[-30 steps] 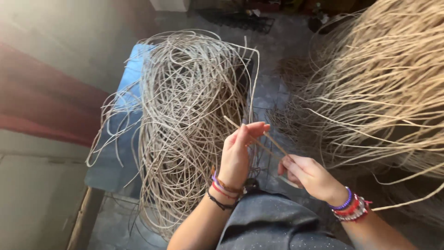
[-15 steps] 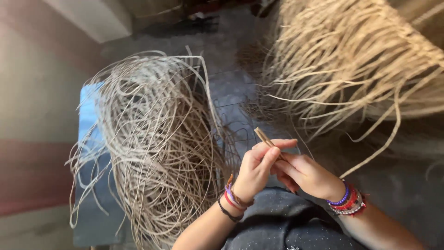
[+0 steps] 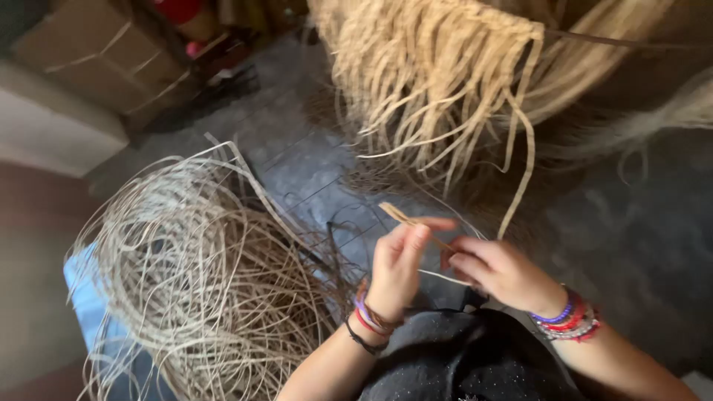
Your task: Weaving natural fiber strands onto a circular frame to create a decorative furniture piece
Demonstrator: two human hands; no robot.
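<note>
My left hand (image 3: 399, 267) pinches a thin pale rattan strip (image 3: 405, 217) between thumb and fingers; its cut end sticks up to the left. My right hand (image 3: 499, 271) grips the same strip just to the right, fingers curled. Both wrists wear coloured bead bracelets. A big tangled pile of thin cane strands (image 3: 200, 275) lies to the left of my hands on a blue surface (image 3: 82, 286). A hanging bundle of wider straw-coloured strips (image 3: 438, 82) is above my hands, one long strip (image 3: 526, 171) dangling near my right hand.
Grey tiled floor (image 3: 312, 171) lies between the pile and the bundle. Dark fabric (image 3: 460, 364) covers my lap at the bottom. A cardboard box (image 3: 96, 44) and a red object (image 3: 178, 11) stand at the top left. A pale wall ledge (image 3: 52, 134) runs at the left.
The view has swung right and up, so the cane pile sits lower left and the hanging bundle fills the top. My hands have come closer together on the strip.
</note>
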